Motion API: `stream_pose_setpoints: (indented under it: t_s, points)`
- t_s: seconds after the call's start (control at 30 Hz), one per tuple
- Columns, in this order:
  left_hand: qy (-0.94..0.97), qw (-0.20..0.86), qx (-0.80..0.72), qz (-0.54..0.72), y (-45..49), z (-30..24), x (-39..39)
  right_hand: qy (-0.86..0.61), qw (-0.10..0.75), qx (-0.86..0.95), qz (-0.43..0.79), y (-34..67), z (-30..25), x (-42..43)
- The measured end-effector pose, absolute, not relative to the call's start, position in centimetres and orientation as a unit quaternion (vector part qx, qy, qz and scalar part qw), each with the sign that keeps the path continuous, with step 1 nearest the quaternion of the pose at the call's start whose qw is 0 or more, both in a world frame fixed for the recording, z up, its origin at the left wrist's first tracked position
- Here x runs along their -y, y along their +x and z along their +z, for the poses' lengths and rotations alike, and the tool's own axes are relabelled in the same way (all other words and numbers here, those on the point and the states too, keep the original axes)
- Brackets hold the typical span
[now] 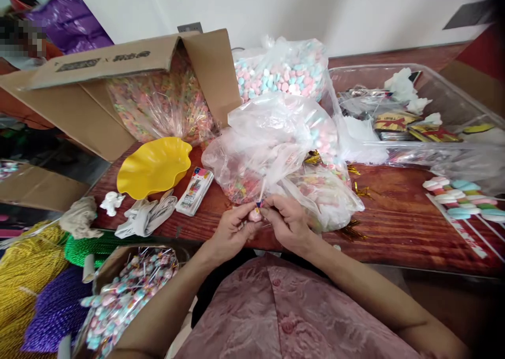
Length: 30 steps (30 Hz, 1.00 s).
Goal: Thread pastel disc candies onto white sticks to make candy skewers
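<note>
Between my hands is a small lollipop (255, 215), its pink round head low and its white stick pointing up. A dark blue and gold bit of wrapping shows at its neck. My left hand (233, 228) is closed on the head from the left. With thumb and forefinger, my right hand (287, 221) pinches at the neck from the right. Just beyond them lie clear plastic bags (252, 154) of colourful sweets. A pack of printed cards or labels (195, 191) rests to the left of my hands, beside a yellow wavy dish (154, 167).
An open cardboard box (213, 59) holds bagged sweets at the back left. A clear plastic bin (418, 144) with packets stands back right. Twisted marshmallow sticks (465, 197) lie at the right. Below the table's left edge, a box of finished-looking lollipops (118, 301) sits beside coloured cords (51, 311).
</note>
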<state>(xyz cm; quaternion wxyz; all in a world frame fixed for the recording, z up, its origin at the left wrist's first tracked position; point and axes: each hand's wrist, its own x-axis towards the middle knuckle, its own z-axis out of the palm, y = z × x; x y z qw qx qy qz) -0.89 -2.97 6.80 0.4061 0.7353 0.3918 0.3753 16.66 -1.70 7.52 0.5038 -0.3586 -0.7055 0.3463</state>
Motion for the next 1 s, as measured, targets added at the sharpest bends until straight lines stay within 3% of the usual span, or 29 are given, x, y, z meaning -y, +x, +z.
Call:
stream_pose_setpoints:
  t_s: [0.13, 0.2, 0.3, 0.4, 0.47, 0.57, 0.77, 0.87, 1.0]
  points:
    - [0.837, 0.086, -0.401, 0.363, -3.4, 6.0, 4.1, -0.325, 0.415, 0.487, 0.696, 14.0, 6.3, 3.0]
    - [0.855, 0.032, -0.387, 0.345, -4.6, 5.1, 5.4, -0.309, 0.333, 0.431, 0.780, 12.9, 5.5, 3.9]
    - [0.850, 0.026, -0.439, 0.289, -7.3, 4.0, 8.5, -0.310, 0.271, 0.441, 0.798, 12.6, 5.0, 5.2]
    - [0.780, 0.055, -0.611, 0.123, -12.1, 4.4, 11.6, -0.321, 0.296, 0.542, 0.718, 14.9, 5.0, 5.7]
    - [0.691, 0.081, -0.714, -0.080, -15.2, 5.4, 12.9, -0.334, 0.312, 0.667, 0.588, 17.5, 4.7, 5.7]
    - [0.588, 0.037, -0.769, -0.247, -16.2, 7.3, 12.7, -0.366, 0.311, 0.732, 0.484, 20.9, 3.6, 5.7]
    - [0.851, 0.038, -0.524, -0.027, -2.2, 6.5, 4.7, -0.433, 0.352, 0.683, 0.472, 21.6, 3.2, 6.7]
    - [0.894, 0.013, -0.444, -0.053, 4.6, 5.0, 1.8, -0.469, 0.371, 0.730, 0.332, 23.5, 3.7, 7.2]
    - [0.911, -0.050, -0.404, -0.063, 6.2, 3.0, 0.4, -0.684, 0.347, 0.640, 0.043, 33.0, 3.1, 8.6]
